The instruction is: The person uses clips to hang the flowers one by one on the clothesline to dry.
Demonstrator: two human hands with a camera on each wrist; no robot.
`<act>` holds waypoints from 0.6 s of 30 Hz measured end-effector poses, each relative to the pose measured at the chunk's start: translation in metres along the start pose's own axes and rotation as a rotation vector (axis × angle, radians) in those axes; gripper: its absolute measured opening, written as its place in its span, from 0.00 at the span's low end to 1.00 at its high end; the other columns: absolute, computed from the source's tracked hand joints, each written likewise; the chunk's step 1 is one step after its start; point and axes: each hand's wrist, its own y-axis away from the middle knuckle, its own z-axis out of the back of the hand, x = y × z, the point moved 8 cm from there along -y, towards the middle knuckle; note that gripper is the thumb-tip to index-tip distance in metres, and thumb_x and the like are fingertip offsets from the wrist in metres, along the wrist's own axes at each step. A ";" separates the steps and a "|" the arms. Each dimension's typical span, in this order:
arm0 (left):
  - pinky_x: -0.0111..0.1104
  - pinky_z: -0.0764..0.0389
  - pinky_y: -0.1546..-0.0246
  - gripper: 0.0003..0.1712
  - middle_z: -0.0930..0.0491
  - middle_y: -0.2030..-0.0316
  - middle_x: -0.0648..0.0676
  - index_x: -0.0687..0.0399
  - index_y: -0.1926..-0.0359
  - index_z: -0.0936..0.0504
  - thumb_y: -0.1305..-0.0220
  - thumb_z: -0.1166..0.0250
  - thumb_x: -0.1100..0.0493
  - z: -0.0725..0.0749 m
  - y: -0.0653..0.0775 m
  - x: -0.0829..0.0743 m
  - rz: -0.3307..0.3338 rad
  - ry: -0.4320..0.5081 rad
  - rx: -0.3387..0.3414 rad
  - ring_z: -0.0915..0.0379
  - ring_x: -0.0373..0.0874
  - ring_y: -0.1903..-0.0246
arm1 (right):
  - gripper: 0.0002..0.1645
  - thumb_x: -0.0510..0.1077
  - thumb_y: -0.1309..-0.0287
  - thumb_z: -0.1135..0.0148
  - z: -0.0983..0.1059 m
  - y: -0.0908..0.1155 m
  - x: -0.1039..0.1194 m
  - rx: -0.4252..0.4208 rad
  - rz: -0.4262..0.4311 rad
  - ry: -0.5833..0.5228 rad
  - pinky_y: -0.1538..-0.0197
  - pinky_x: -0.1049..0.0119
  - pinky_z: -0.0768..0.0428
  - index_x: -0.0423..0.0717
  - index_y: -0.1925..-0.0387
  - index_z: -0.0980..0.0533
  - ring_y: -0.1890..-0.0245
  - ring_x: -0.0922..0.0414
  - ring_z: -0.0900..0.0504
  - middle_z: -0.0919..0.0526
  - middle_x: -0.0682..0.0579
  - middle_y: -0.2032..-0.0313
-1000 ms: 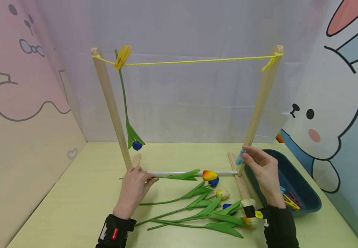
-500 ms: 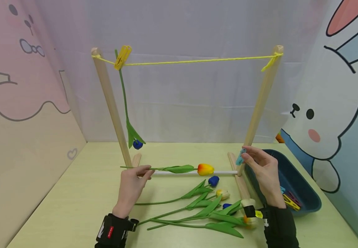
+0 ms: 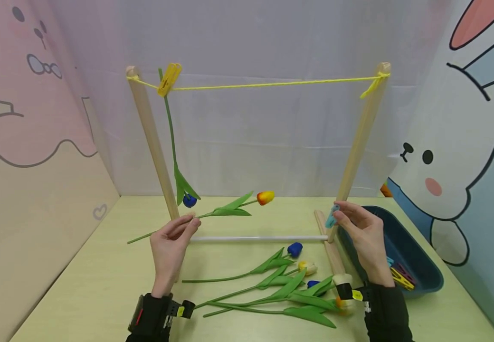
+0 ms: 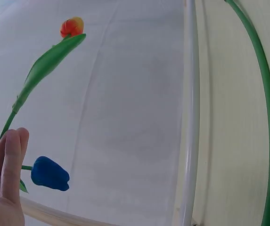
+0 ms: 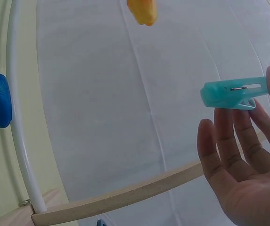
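My left hand (image 3: 171,249) pinches the green stem of an orange-yellow artificial tulip (image 3: 266,197), raised above the white rod with its bloom pointing right. In the left wrist view that tulip (image 4: 47,63) slants up from the fingertips, and a blue tulip bloom (image 4: 49,174) shows behind the fingers. My right hand (image 3: 364,237) holds a light-blue clothespin (image 3: 331,216) between thumb and fingers, beside the right post. The right wrist view shows the clothespin (image 5: 233,93) side on. A blue tulip (image 3: 189,200) hangs bloom-down from the yellow string (image 3: 272,85) under a yellow clothespin (image 3: 169,80).
Two wooden posts (image 3: 360,142) carry the string, with a white rod (image 3: 255,238) low between them. Several tulips (image 3: 268,297) lie across the table front. A dark blue basin (image 3: 435,275) with clothespins (image 3: 402,278) stands at the right, behind my right hand.
My left hand has lifted the orange-yellow tulip from beside the rod, moving it up and left, its bloom now tilted upward. The right hand with its clothespin has stayed in place.
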 end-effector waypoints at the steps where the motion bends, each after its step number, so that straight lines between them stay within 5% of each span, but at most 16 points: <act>1: 0.22 0.15 0.65 0.11 0.10 0.69 0.37 0.69 0.56 0.13 0.39 0.29 0.68 0.002 -0.001 -0.003 -0.046 -0.005 -0.025 0.12 0.33 0.68 | 0.15 0.27 0.36 0.40 0.000 0.000 0.000 0.001 0.000 -0.001 0.60 0.76 0.18 0.27 0.48 0.22 0.66 0.64 0.17 0.12 0.60 0.62; 6: 0.25 0.14 0.66 0.08 0.10 0.68 0.39 0.76 0.62 0.16 0.38 0.31 0.70 0.007 -0.002 -0.012 -0.193 0.036 -0.078 0.12 0.34 0.70 | 0.14 0.28 0.36 0.40 -0.001 0.000 0.000 0.001 -0.002 0.005 0.60 0.76 0.17 0.29 0.49 0.20 0.66 0.64 0.17 0.12 0.61 0.62; 12: 0.28 0.13 0.65 0.09 0.10 0.69 0.42 0.79 0.61 0.22 0.37 0.33 0.73 0.009 -0.002 -0.014 -0.209 0.107 -0.087 0.12 0.35 0.71 | 0.15 0.27 0.36 0.40 -0.001 -0.001 0.000 0.004 0.002 0.009 0.60 0.77 0.18 0.29 0.48 0.21 0.66 0.64 0.17 0.12 0.61 0.62; 18: 0.23 0.16 0.71 0.22 0.10 0.70 0.44 0.75 0.69 0.45 0.35 0.36 0.73 0.012 -0.001 -0.016 -0.204 0.180 -0.125 0.13 0.35 0.73 | 0.15 0.28 0.36 0.39 0.000 -0.001 -0.002 0.003 -0.004 0.013 0.59 0.77 0.18 0.29 0.48 0.21 0.65 0.65 0.17 0.12 0.61 0.62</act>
